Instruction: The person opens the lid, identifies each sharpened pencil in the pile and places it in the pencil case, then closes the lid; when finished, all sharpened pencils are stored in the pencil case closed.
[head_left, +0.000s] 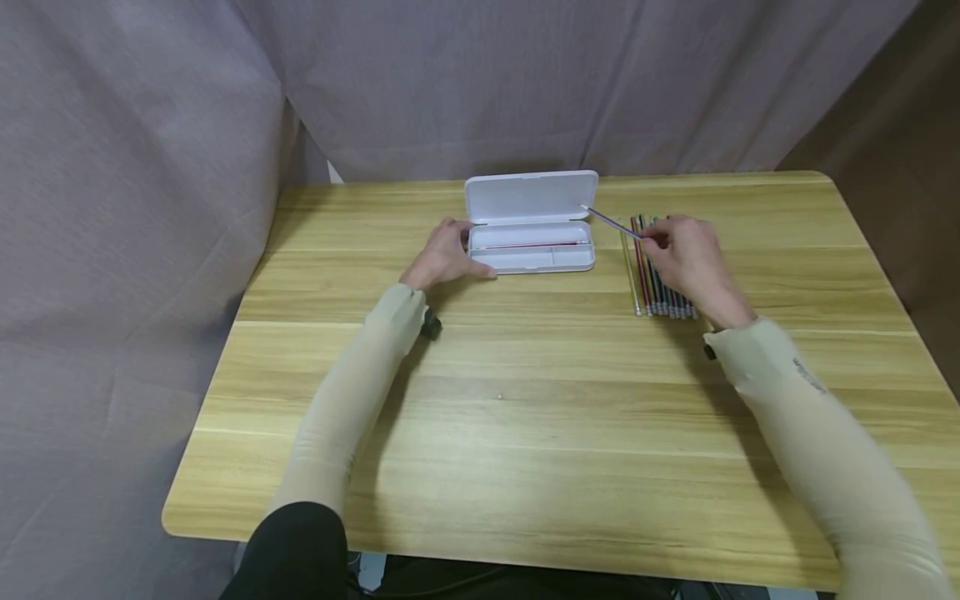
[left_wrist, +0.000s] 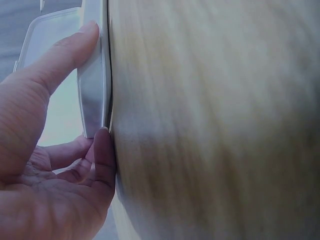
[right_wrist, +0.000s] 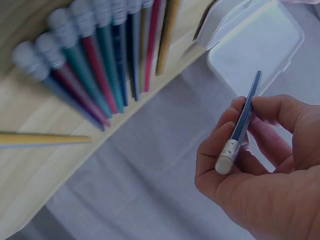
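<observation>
Hands at a wooden table (head_left: 525, 400), one on each side of an open white pencil case (head_left: 531, 223); case stands near the far edge, lid raised upright behind its tray, one red pencil (head_left: 536, 245) lying lengthwise in the tray.

Left hand (head_left: 447, 254) rests on the table at the case's left end; in the left wrist view the thumb lies along one face of that end and a fingertip touches its corner, remaining fingers loosely bent, so the hand steadies the case between thumb and finger rather than wrapping it.

Right hand (head_left: 688, 254) pinches a single blue pencil (right_wrist: 243, 120) between thumb and curled fingers; hand is raised over the row of pencils (head_left: 656, 271); blue pencil's metal ferrule and eraser end sit against the fingers, its other end slanting toward the case lid's right corner; tip just short of the lid, contact not clear.

Row of pencils lies side by side on the table right of the case, eraser ends toward the person; one yellow pencil (head_left: 630, 271) lies slightly apart on the row's left.
</observation>
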